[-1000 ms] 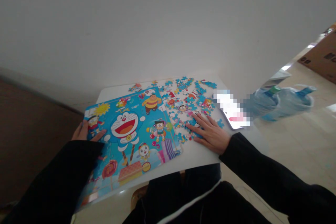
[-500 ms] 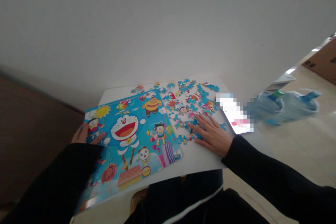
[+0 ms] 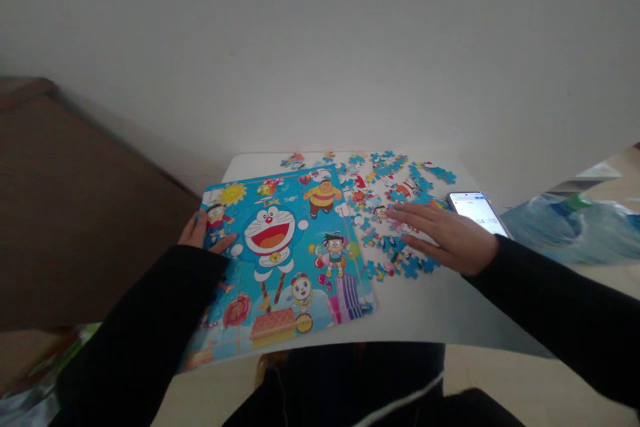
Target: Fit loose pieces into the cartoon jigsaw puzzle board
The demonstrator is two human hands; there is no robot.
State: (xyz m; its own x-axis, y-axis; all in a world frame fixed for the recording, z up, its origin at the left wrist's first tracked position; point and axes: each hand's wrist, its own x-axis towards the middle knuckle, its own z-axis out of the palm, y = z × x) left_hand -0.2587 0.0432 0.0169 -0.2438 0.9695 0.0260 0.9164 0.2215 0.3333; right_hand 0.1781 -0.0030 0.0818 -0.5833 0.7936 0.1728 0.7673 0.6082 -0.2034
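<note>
Head view, with clock directions taken from the middle of the white tabletop [image 3: 410,320]. At nine o'clock, the left hand [image 3: 203,233], thumb and fingers apart across the outer edge of the puzzle board [image 3: 273,280], with any hold beneath hidden. Between eight and ten o'clock, the same board, flat and tilted slightly within the view, printed with a big laughing blue-and-white cat, smaller figures around it, a yellow sun at its ten o'clock corner. From twelve round to three o'clock, loose puzzle pieces [image 3: 387,275] in a dense scatter, mostly blue with bits of red, yellow and white; at eleven o'clock, a few more just beyond the board's far edge. At three o'clock, the right hand [image 3: 445,233], palm down, fingers stretched out and slightly apart over the pieces; impossible to tell whether touching them. Just beside it, toward two o'clock, a phone [image 3: 470,203] with a lit screen, partly covered by the hand. Farther off at three o'clock, past the tabletop, clear plastic jugs [image 3: 580,230], blurred. At twelve o'clock, a pale wall [image 3: 330,53]; well out at nine, a brown panel [image 3: 95,213]; at six, dark-clothed legs [image 3: 370,377] and a white cord [image 3: 400,403].
</note>
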